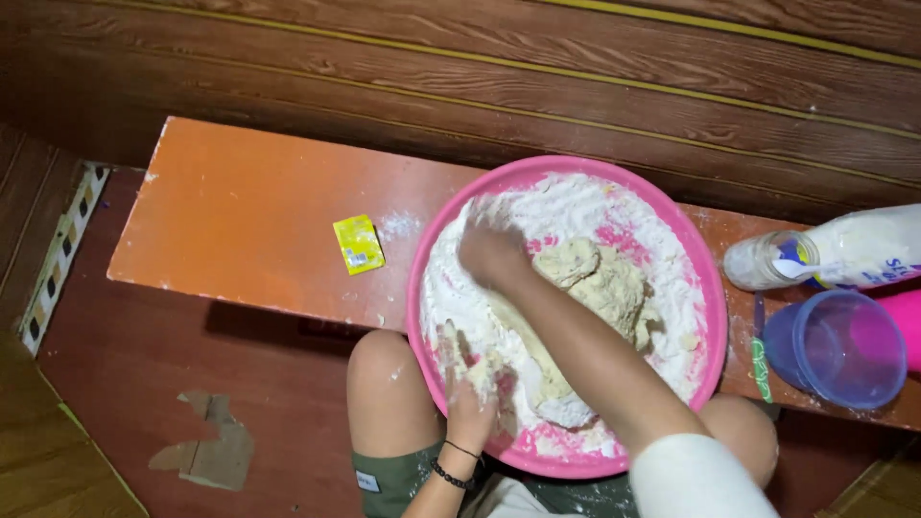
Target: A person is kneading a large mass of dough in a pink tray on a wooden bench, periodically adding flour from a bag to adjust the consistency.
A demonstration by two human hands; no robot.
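Kneading under way: right hand point(491, 251), fingers curled, rakes loose flour at ten o'clock in the pink basin point(693, 254); left hand point(470, 384) lies open (flour-caked) at seven; dough lump point(600, 288) centre, needing more gathering.

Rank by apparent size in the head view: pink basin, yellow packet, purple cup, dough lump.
1. pink basin
2. dough lump
3. purple cup, close to the dough lump and partly cut off at the frame edge, so unsure
4. yellow packet
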